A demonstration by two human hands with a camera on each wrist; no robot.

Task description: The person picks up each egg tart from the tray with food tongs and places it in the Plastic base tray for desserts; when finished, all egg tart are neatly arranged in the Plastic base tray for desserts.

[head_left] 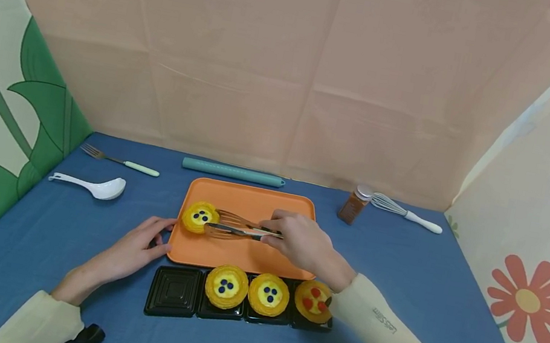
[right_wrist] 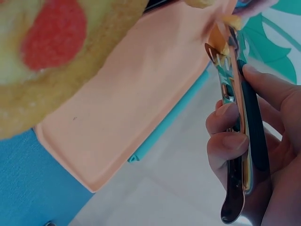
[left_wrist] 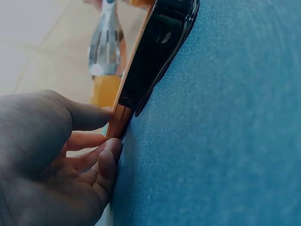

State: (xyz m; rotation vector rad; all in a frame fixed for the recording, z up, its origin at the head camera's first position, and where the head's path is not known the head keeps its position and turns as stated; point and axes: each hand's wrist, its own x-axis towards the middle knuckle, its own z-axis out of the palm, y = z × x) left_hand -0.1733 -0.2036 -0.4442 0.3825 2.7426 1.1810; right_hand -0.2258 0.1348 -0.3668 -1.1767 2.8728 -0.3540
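My right hand [head_left: 304, 239] grips metal tongs [right_wrist: 237, 103] with black handle grips, over the orange tray [head_left: 243, 258]. Their open tips reach either side of an egg tart [head_left: 199, 217] with blue dots, which sits at the tray's left end. At the tray's left edge, the thumb and fingertips of my left hand [head_left: 137, 248] touch the rim. In front of the tray runs a row of black square holders [head_left: 173, 291]. Two blue-dotted tarts [head_left: 226, 287] and a red-dotted tart [head_left: 311, 300] sit in them; the leftmost holder is bare.
A teal rolling pin [head_left: 233, 173] lies behind the tray. On the left are a fork [head_left: 140, 168] with a pale green handle and a white ladle [head_left: 106, 189]. A spice jar [head_left: 355, 204] and a whisk [head_left: 408, 213] are at the back right. Fabric walls enclose the blue table.
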